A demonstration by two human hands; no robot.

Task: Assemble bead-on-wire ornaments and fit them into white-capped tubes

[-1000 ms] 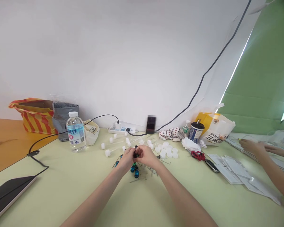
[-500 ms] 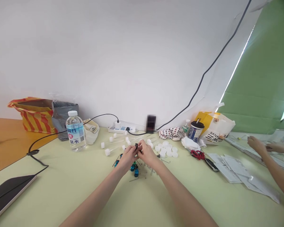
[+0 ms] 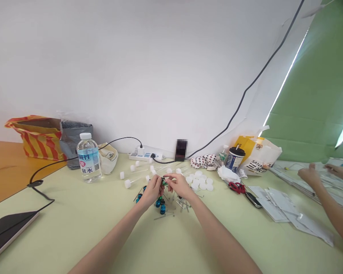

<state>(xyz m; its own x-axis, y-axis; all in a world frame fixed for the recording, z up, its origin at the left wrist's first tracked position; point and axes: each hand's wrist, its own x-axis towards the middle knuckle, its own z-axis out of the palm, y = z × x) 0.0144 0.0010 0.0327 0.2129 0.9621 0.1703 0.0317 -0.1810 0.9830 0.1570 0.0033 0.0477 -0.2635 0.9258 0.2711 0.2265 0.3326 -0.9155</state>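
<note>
Smooth, pale green tabletop (image 3: 88, 224) spreads under everything, and over its middle my left hand (image 3: 152, 191) and right hand (image 3: 179, 185) meet, both closed in a pinch from opposite sides, I judge to steady one small thing between them. Beyond lie slim clear tubes (image 3: 137, 179) with white ends, and right of these sit round white discs (image 3: 202, 186), all probably grouped for easy reach. Below my hands are glossy blue rounded pieces (image 3: 162, 209), then the dark green piece (image 3: 164, 182) I grip, its shape mostly hidden, and thin metal pins (image 3: 183, 205) scattered near.
</note>
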